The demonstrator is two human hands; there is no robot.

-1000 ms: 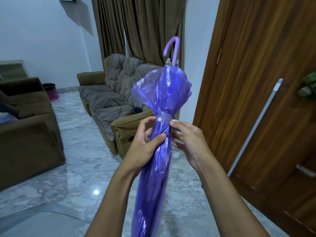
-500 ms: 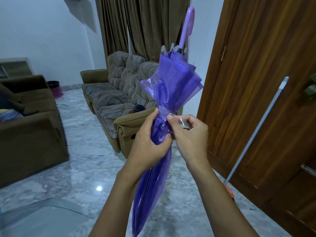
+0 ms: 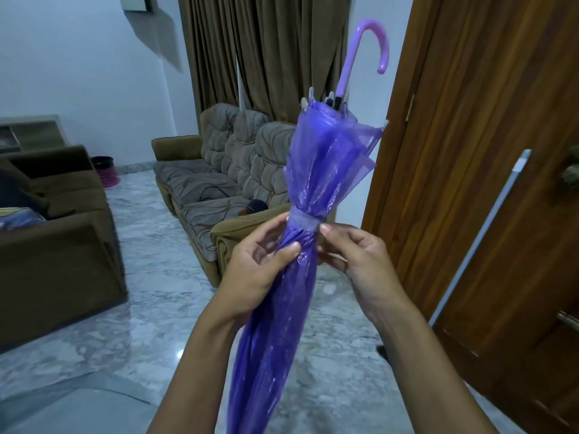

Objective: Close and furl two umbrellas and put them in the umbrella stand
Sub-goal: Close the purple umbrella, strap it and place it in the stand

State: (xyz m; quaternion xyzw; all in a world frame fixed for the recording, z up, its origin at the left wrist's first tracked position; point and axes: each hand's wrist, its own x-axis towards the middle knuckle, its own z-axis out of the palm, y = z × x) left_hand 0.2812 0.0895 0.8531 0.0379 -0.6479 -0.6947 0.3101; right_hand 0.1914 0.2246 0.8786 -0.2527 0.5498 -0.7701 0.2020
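Since 0.5 s ago both hands have loosened. L hand (image 3: pixel 260 261) half open, thumb pressing the purple umbrella (image 3: pixel 282 308) just below its strap (image 3: pixel 302 220). R hand (image 3: pixel 360 261) fingers apart, fingertips touching strap. Umbrella furled, held mid-air w/ hooked handle (image 3: pixel 368 48) up, over marble floor (image 3: pixel 141 308). No readable writing.
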